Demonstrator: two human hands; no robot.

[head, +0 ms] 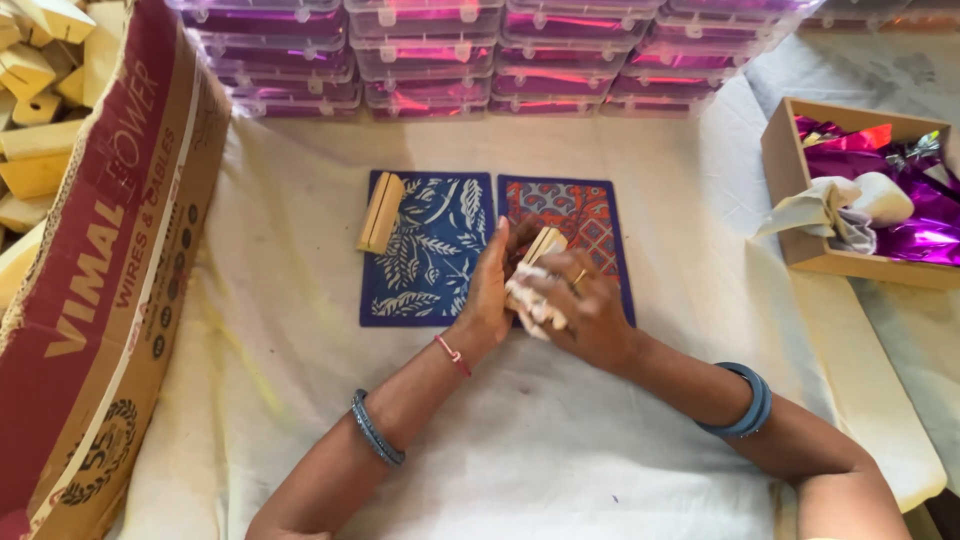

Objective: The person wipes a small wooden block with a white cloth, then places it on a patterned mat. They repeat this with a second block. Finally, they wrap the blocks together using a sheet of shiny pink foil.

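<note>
Two printed cards (500, 245) lie side by side on the surface (560, 450); a wooden block (380, 212) rests on the left one, stacked boxes (480, 55) behind.

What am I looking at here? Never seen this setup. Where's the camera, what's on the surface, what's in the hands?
There is no machine, just a person's two bare hands. The single camera sits on the person's head and looks down. The left hand steadies a small pale wooden block, and the right hand presses a whitish cloth against it.

They work over a white sheet. On it lie a blue leaf-patterned card with a second wooden block on it, and a red patterned card. Behind are stacked clear boxes; at left a cardboard carton of wooden pieces; at right an open box with purple foil.
</note>
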